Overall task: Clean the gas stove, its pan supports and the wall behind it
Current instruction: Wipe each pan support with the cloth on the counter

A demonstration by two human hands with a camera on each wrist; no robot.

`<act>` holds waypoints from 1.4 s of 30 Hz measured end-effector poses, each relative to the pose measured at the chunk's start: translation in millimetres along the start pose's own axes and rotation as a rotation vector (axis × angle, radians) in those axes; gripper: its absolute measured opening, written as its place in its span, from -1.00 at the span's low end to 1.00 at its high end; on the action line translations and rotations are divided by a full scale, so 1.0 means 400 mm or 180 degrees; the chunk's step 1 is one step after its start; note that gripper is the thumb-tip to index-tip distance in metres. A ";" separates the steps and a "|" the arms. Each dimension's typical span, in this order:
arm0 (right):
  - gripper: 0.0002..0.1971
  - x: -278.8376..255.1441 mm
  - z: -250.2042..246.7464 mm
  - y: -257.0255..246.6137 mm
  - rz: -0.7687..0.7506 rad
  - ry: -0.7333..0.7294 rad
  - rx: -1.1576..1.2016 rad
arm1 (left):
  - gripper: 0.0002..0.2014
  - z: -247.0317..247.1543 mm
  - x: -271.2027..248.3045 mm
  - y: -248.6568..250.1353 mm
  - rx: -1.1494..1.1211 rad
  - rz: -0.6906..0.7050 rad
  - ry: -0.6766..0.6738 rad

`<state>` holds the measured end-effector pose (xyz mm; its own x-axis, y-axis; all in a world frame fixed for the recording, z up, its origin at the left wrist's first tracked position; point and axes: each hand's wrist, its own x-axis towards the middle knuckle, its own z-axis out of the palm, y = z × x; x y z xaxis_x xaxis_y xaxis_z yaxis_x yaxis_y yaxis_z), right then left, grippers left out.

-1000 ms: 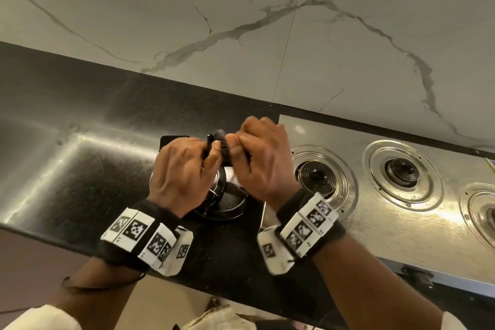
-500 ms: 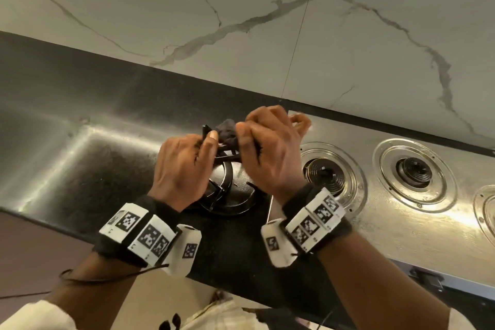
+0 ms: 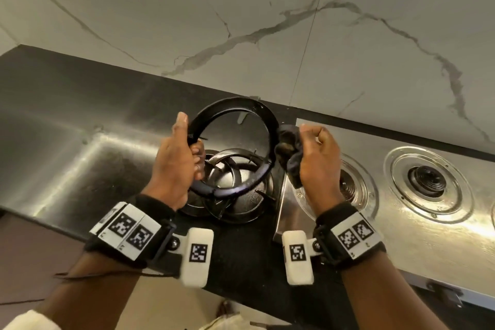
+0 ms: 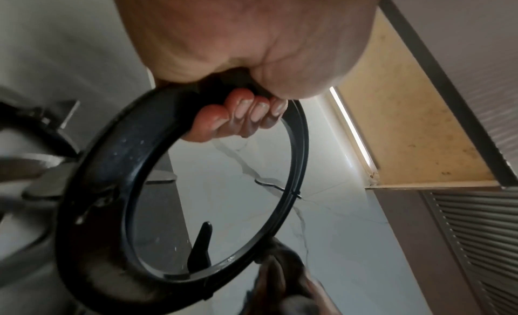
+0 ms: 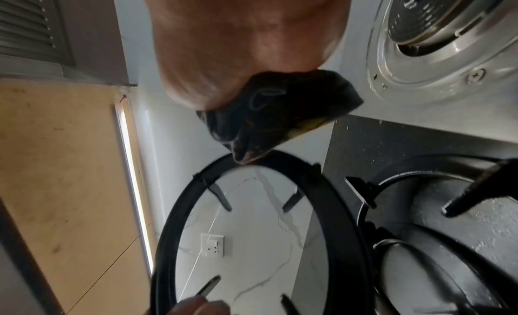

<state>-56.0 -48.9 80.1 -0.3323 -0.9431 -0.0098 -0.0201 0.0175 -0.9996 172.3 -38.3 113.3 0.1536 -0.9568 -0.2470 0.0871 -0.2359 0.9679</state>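
Pan supports: one black ring (image 3: 235, 142) held raised and tilted, plus at least two more stacked (image 3: 235, 195) on the dark counter (image 3: 67, 120) directly below both hands. Left hand (image 3: 174, 169): fingers (image 4: 246, 113) wrapped round the ring's left side, thumb along its rim. Right hand (image 3: 318, 161): closed on one dark cloth (image 3: 288, 153), which is pressed against the ring's right edge. Gas stove (image 3: 401, 238), steel: right of the right hand; two bare burners (image 3: 427, 181) fully seen. Marble wall (image 3: 241, 21): beyond both hands.
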 end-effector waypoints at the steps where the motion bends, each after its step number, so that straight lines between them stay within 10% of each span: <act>1: -0.84 -0.002 0.006 0.006 -0.0132 0.0023 -0.0066 | -0.40 0.012 -0.007 -0.006 -0.0054 -0.0094 -0.0029; 7: -0.79 0.003 0.010 0.000 -0.0698 0.0567 -0.0495 | -0.41 0.054 -0.036 -0.042 -0.0261 -0.0504 -0.0067; 25: -0.23 -0.250 -0.178 0.107 0.0308 -0.0503 -0.0484 | -0.43 -0.028 -0.254 -0.254 -0.0429 -0.1710 0.0054; 36: -0.60 -0.405 -0.390 0.199 0.1128 -0.0705 -0.0099 | -0.38 0.061 -0.467 -0.430 -0.0987 -0.2416 0.0576; 42: -0.84 -0.478 -0.448 0.286 0.0771 -0.0973 -0.1349 | -0.31 0.070 -0.531 -0.502 -0.1817 -0.2741 0.0840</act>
<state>-163.8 193.1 -28.0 -0.0881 -0.9476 -0.3069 -0.3744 0.3170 -0.8714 94.5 207.6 -27.2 0.0230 -0.4223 -0.9062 0.7059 -0.6350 0.3138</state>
